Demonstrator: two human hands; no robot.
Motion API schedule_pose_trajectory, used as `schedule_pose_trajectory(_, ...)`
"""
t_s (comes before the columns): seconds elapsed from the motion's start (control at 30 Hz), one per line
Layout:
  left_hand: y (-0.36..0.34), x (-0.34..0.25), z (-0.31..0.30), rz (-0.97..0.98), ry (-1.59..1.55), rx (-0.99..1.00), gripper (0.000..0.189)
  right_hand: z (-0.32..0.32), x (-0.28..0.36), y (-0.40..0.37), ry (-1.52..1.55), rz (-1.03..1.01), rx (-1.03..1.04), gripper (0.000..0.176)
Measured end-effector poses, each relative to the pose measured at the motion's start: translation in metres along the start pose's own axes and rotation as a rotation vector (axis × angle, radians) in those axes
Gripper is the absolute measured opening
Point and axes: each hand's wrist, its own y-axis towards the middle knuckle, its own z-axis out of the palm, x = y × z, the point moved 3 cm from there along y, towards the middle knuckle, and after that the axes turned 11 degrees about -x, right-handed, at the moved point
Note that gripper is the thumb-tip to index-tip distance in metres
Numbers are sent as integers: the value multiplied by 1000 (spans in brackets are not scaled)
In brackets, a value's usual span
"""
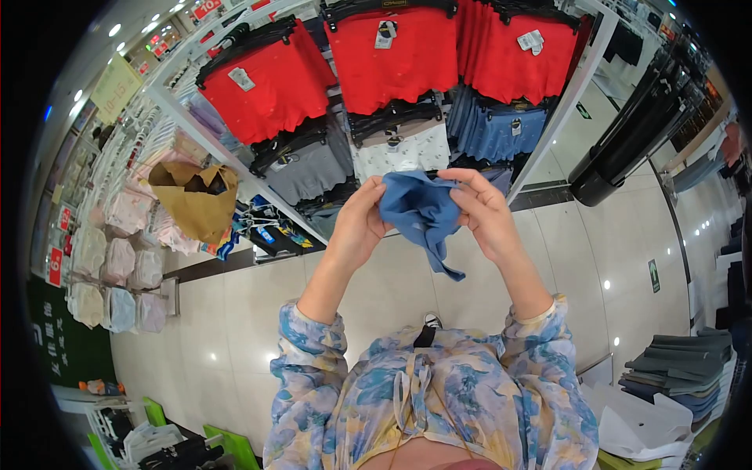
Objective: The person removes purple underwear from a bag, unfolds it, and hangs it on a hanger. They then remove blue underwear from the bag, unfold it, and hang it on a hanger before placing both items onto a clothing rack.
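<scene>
A pair of blue underpants (423,210) is bunched up in the air in front of me, its waist opening facing up and a narrow flap of cloth hanging below. My left hand (362,215) pinches its left edge between thumb and fingers. On the other side, my right hand (479,207) grips the right edge, with the index finger along the top. Folds hide the garment's full shape. Behind it, white printed underpants (399,159) hang on black hangers, and blue ones (497,133) hang to their right.
Red underpants (392,66) fill the upper row of the white-framed rack (560,102). A brown paper bag (207,219) is at the left, near pastel garments (119,258). A black cylindrical stand (619,157) is at the right. Folded dark clothes (677,360) lie at lower right.
</scene>
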Motion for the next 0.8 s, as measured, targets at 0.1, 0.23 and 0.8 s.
schedule_pose_trajectory(0.1, 1, 6, 1, -64, -38, -3, 24, -4, 7, -5, 125, 73, -25, 26)
schedule_pose_trajectory(0.23, 2, 7, 2, -72, -51, 45, 25, -8, 7, -4, 211, -1, -46, 23)
schedule_pose_trajectory(0.8, -8, -10, 2, 62, 171, 21, 15, 20, -1, -9, -316, -77, 241, 35)
